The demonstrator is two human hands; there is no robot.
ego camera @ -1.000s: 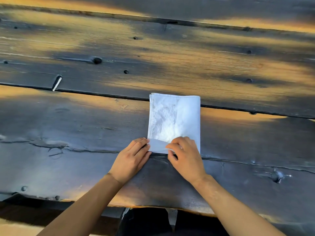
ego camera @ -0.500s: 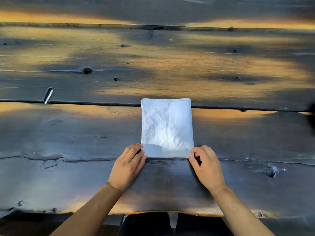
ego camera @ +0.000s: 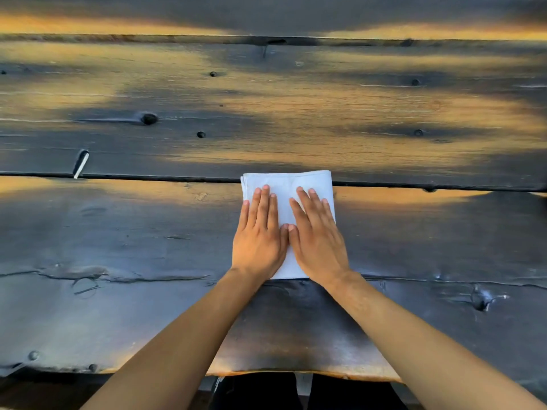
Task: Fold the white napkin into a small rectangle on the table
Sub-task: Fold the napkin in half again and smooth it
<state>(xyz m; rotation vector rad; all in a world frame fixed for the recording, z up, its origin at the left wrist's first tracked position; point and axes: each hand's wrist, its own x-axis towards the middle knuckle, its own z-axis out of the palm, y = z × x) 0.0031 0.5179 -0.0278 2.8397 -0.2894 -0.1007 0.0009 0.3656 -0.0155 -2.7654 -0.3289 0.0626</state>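
Because the dark, weathered wooden counter gives a hard flat bed, the white napkin lies spread on it just ahead of the person, its far edge resting over the gap between two planks. On its left half the left hand rests palm down, fingers straight and close together, gripping nothing; that flat pressure looks meant to set the crease rather than lift the cloth. Both thumbs meet at the middle of the napkin, so the weight falls evenly across it. On the right half the right hand lies the same way, its fingers extended and slightly fanned toward the right edge, which keeps the stacked layers from springing open. Judging by the layered left edge and compact shape, the napkin is already folded into a rectangle, and this seems a final flattening.
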